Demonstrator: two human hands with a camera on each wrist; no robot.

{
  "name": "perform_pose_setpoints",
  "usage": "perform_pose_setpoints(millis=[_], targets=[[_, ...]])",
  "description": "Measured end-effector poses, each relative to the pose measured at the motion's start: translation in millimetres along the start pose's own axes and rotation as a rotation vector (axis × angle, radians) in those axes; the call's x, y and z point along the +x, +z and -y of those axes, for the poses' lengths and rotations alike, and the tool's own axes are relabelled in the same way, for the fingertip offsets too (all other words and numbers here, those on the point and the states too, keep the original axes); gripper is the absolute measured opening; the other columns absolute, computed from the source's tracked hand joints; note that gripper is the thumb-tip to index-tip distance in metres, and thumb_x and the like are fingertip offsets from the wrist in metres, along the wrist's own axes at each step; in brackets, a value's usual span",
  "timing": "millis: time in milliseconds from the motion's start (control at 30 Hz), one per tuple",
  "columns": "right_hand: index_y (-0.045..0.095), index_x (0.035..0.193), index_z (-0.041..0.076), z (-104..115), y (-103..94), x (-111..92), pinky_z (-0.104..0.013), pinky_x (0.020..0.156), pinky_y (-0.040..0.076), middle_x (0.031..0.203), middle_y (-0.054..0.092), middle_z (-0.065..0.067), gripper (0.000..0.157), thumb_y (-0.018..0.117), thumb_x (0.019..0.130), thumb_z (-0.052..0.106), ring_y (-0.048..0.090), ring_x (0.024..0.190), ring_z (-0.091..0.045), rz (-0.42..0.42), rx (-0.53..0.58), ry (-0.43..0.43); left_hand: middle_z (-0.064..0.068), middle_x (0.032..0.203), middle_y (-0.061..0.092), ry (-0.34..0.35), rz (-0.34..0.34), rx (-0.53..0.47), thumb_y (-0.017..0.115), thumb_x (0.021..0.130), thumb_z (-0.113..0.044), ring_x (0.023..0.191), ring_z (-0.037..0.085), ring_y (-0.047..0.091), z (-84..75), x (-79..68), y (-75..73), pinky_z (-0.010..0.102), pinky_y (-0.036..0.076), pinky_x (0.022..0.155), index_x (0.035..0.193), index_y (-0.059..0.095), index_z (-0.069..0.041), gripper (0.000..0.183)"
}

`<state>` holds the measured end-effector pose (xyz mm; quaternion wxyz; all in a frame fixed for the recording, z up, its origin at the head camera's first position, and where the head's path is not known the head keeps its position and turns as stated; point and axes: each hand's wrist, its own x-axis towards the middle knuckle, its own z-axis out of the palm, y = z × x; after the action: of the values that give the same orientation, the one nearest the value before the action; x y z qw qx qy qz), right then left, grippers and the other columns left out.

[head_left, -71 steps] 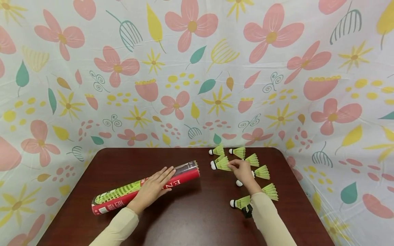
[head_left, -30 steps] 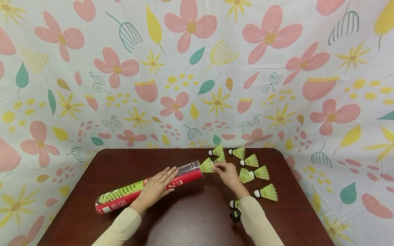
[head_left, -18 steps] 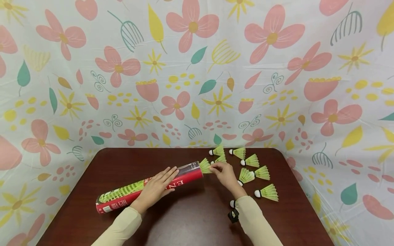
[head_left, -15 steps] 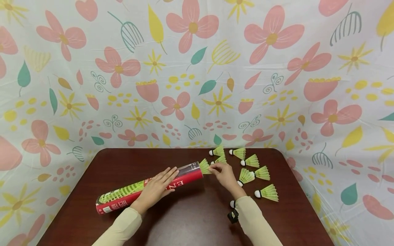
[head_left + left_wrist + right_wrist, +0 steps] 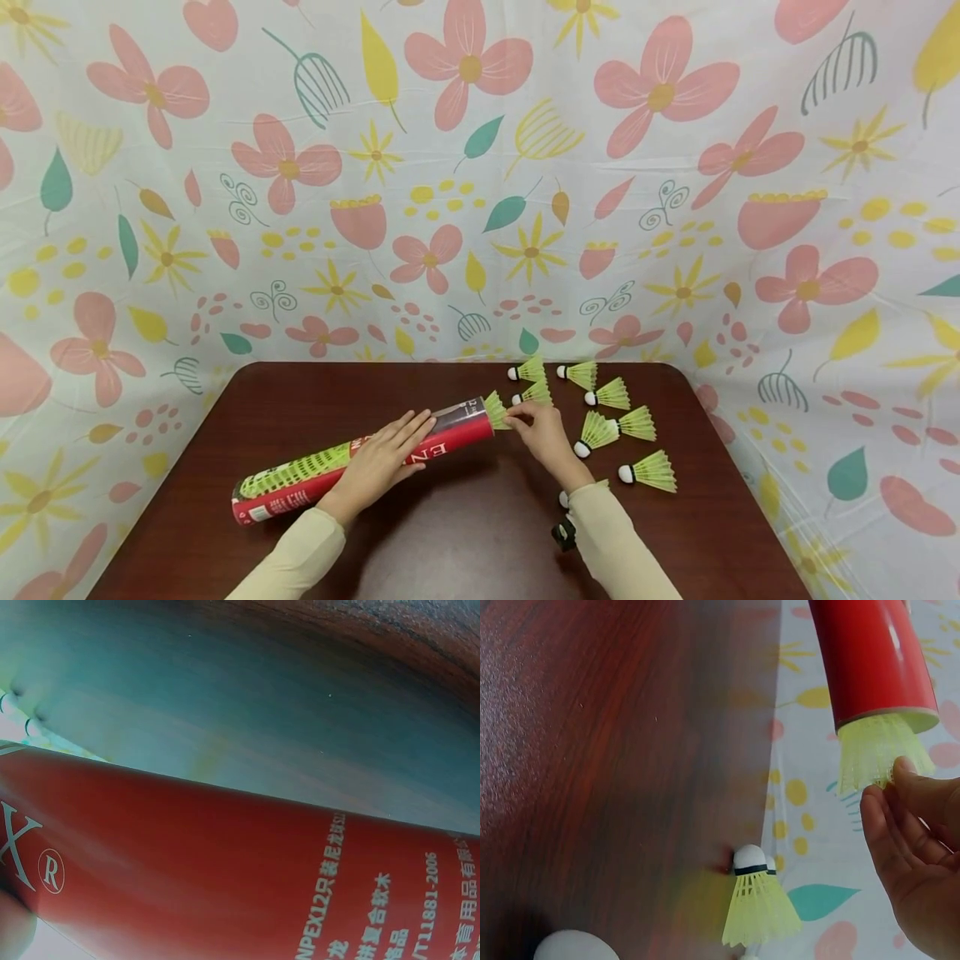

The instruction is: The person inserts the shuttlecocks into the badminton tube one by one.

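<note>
A red shuttlecock tube (image 5: 450,442) lies slantwise on the table, its mouth toward the right. Across its middle rests my left hand (image 5: 380,461), fingers straight along the top; in the left wrist view the tube's red side (image 5: 187,862) fills the lower part. My right hand (image 5: 545,437) pinches the skirt rim of a yellow shuttlecock (image 5: 495,412) between thumb and fingertips. That shuttlecock's head is hidden inside the tube, and only its skirt (image 5: 877,754) sticks out of the mouth in the right wrist view.
Several loose yellow shuttlecocks lie to the right, such as one at the front (image 5: 651,472) and one at the back (image 5: 577,374). A black object (image 5: 564,533) sits by the right sleeve, beside a partly hidden shuttlecock. Behind the dark brown table (image 5: 465,542) hangs a flowered cloth (image 5: 450,192).
My right hand has picked up a shuttlecock, carried it left and pushed it head first into the tube, a little deeper over the last half second. The left hand has stayed on the tube.
</note>
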<state>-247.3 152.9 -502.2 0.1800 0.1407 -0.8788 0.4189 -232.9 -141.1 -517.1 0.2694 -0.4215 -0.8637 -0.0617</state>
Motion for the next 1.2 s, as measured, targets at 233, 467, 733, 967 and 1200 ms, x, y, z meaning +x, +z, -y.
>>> perform_pose_setpoints(millis=[233,467,733,967,1200], targets=[[0.070,0.080,0.017,1,7.0,-4,-0.023,0.060,0.048,0.080,0.066,0.006,0.010,0.068,0.075,0.009,0.060,0.072,-0.009,0.044,0.001,-0.015,0.007,0.139,0.035,-0.005,0.002,0.000,0.072,0.071,-0.036,0.126,0.023,0.033,-1.8,-1.8,0.1,0.038,0.033,0.098,0.137,0.035,-0.010,0.080],[0.070,0.082,0.016,5,11.7,-4,-0.022,0.060,0.048,0.083,0.066,0.005,0.013,0.067,0.076,0.006,0.060,0.072,-0.009,0.075,-0.005,-0.034,0.007,0.139,0.034,-0.001,-0.004,-0.011,0.065,0.077,-0.040,0.127,0.022,0.032,-1.7,-1.2,1.4,0.038,0.032,0.099,0.137,0.034,-0.011,0.074],[0.070,0.085,0.013,6,12.9,-3,-0.021,0.061,0.048,0.082,0.065,0.005,0.012,0.066,0.077,0.005,0.060,0.072,-0.008,0.129,0.010,-0.077,0.007,0.138,0.036,0.006,-0.028,-0.018,0.069,0.073,-0.036,0.125,0.023,0.035,-3.0,-2.5,3.4,0.038,0.034,0.098,0.136,0.035,-0.010,0.076],[0.071,0.084,0.012,5,13.7,-1,-0.020,0.058,0.047,0.079,0.065,0.005,0.012,0.067,0.076,0.004,0.058,0.069,-0.006,0.157,0.017,-0.083,0.009,0.137,0.037,0.016,-0.027,-0.007,0.071,0.071,-0.036,0.125,0.023,0.036,-3.2,-2.6,2.7,0.038,0.034,0.097,0.136,0.036,-0.009,0.078],[0.071,0.087,0.012,5,9.1,0,-0.021,0.059,0.048,0.080,0.065,0.004,0.012,0.067,0.077,0.007,0.058,0.070,-0.007,0.202,0.035,-0.118,0.008,0.138,0.036,0.001,-0.017,-0.018,0.072,0.070,-0.035,0.126,0.023,0.034,-3.5,-2.0,0.0,0.038,0.034,0.098,0.136,0.035,-0.010,0.079]])
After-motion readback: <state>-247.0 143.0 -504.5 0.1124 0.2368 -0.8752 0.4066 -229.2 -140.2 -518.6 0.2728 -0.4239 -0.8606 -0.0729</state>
